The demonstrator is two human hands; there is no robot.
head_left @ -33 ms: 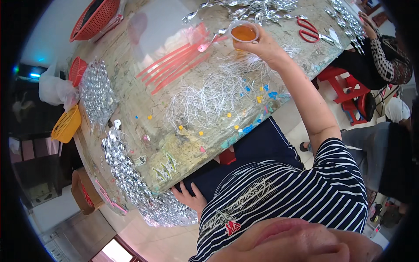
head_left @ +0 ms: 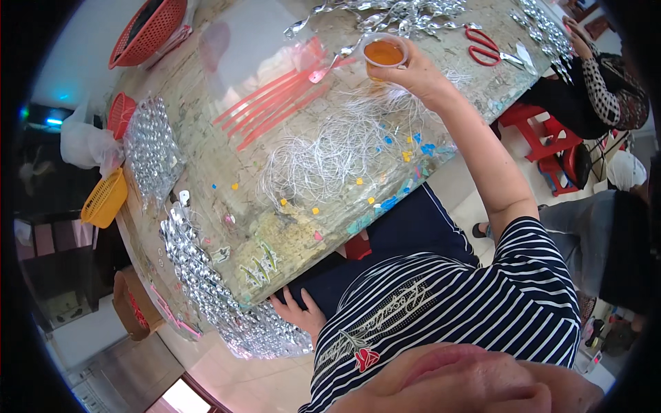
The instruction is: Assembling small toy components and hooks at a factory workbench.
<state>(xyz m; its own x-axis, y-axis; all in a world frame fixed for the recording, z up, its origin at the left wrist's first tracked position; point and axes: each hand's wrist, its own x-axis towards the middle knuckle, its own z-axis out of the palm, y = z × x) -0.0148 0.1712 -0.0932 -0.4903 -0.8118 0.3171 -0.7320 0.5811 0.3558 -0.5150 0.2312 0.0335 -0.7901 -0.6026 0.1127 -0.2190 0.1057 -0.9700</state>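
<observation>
My right hand is closed round a clear plastic cup of amber liquid, held over the far part of the table. Beneath and nearer lies a loose tangle of white strings. My left hand rests low by the table's near edge, against my dark trousers, its fingers apart and nothing seen in it. Next to that hand, a thick bundle of shiny silver twisted strips drapes over the table edge.
Red strips lie beside a clear plastic sheet. Red-handled scissors sit at the far right. Baskets, one yellow, line the left edge. Another person sits at the right near a red stool.
</observation>
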